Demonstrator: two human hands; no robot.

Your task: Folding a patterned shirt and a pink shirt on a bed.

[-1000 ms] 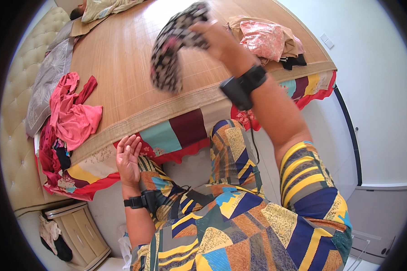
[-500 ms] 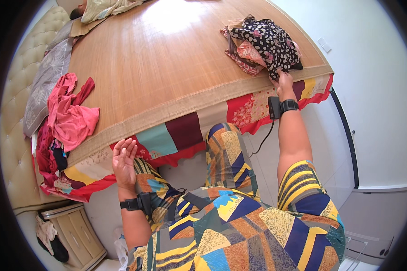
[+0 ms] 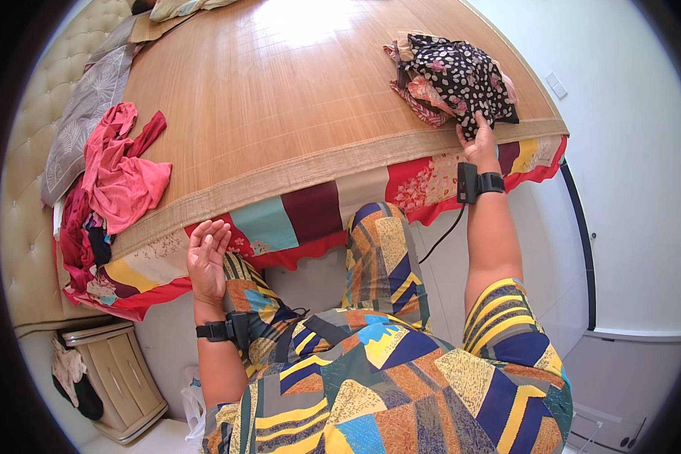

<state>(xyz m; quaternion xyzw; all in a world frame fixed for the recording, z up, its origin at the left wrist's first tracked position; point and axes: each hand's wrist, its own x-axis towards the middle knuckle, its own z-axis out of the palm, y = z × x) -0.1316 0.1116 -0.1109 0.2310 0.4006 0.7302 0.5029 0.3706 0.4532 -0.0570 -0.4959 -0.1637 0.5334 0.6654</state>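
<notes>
My right hand (image 3: 480,144) is at the near edge of a black garment with white and pink spots (image 3: 461,79). Its thumb and a finger are spread apart against the cloth, a corner of it lying between them. Under that garment are pink and red patterned clothes (image 3: 427,92), bunched on the bed mat (image 3: 265,98). My left hand (image 3: 207,253) is held up, palm showing and fingers stretched, in front of the bed's edge. Nothing is in it.
Pink and red clothes (image 3: 125,178) lie heaped at the bed's left, by a grey pillow (image 3: 83,140) and padded headboard (image 3: 34,113). A patchwork cover (image 3: 310,216) hangs along the bed's side. A bedside cabinet (image 3: 121,382) stands lower left, beside a white plastic bag (image 3: 194,405).
My right hand's thumb and finger have spread apart at the spotted garment's edge. The whole view has shifted slightly. My left hand stays raised and empty.
</notes>
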